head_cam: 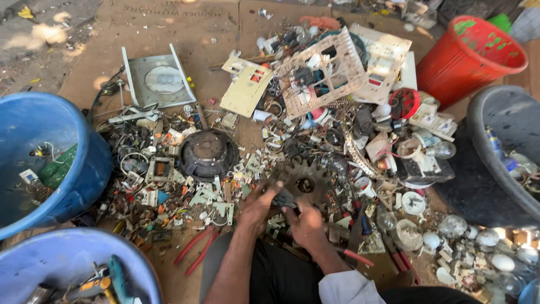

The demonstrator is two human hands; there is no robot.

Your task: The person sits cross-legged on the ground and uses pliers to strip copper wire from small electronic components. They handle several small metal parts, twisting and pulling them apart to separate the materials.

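Observation:
My left hand [256,207] and my right hand [306,224] meet low in the middle of the view, both gripping a small dark scrap part [283,199] between them. Just beyond my fingers lies a dark toothed metal gear [306,179]. Left of it rests a round dark metal speaker-like piece [207,152]. Red-handled pliers [194,246] lie on the ground by my left forearm. Small scrap bits, circuit pieces and wires surround both hands.
Two blue tubs [84,169] [135,259] with scrap sit at the left, a red bucket [467,59] at the top right, a dark tub [478,141] at the right. Glass bulbs [453,225] lie at the lower right. Beige perforated plastic panels [320,73] sit at the back.

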